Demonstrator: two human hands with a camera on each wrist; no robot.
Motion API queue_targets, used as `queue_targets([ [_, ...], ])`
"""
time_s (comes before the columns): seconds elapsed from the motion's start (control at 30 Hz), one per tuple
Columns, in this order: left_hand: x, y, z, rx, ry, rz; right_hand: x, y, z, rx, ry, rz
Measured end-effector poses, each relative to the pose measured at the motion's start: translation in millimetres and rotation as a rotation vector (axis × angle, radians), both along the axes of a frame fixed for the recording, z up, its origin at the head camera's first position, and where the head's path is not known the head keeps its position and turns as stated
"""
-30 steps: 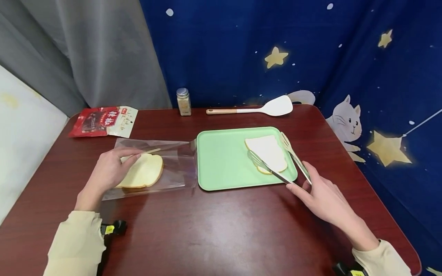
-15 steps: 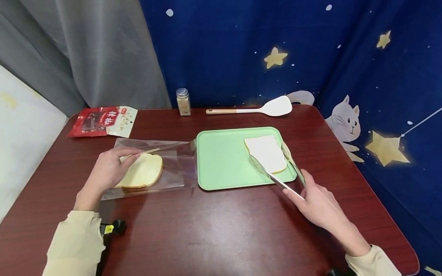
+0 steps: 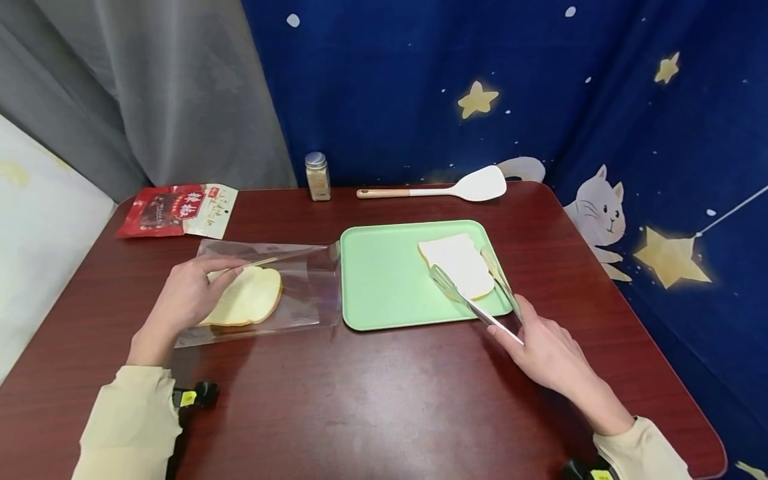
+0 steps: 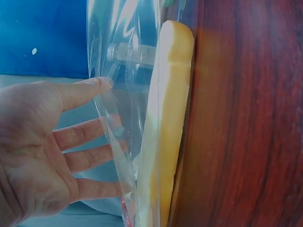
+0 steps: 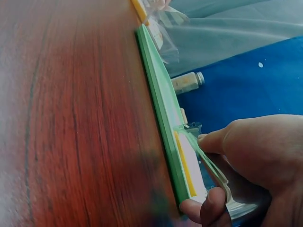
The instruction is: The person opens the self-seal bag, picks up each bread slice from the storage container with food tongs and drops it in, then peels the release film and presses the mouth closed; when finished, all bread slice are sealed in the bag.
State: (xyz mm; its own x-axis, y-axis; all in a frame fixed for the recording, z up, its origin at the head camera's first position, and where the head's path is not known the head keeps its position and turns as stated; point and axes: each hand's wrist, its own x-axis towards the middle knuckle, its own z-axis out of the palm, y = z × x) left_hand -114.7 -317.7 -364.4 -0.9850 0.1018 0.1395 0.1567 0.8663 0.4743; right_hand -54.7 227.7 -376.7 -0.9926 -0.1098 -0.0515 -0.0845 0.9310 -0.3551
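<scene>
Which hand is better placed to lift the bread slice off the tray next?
The right hand, probably: it holds the tongs, whose tips flank the bread slice on the tray. The left hand is farther off, holding the plastic bag.

Along the far edge of the dark reddish-brown table [image 3: 372, 413], a red and cream packet [image 3: 159, 215] printed with characters lies near the left corner, and a small clear jar [image 3: 319, 183] with a silvery cap and pale contents stands upright between it and a white spatula [image 3: 482, 184], whose wooden handle points left. Behind hang a plain grey curtain [image 3: 186, 87] and, to its right, a deep blue curtain [image 3: 372, 80] printed with white dots, yellow stars [image 3: 477, 100] and a pale cat [image 3: 605, 208]. At far left is a white surface [image 3: 42, 233] with a faint yellow patch.
</scene>
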Motion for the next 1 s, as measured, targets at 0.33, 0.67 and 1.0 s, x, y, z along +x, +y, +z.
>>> queue_targets([
  [0.33, 0.5, 0.7, -2.1, -0.003, 0.001, -0.008, -2.4, 7.6, -3.7, -0.004, 0.027, 0.053],
  [0.67, 0.6, -0.1, -2.9, -0.009, 0.02, -0.008, -2.9, 8.8, -4.8, 0.01, 0.044, 0.072],
  [1.0, -1.0, -0.4, -3.5, -0.008, 0.022, -0.005, -4.2, 9.9, 3.4, 0.01, -0.084, 0.016],
])
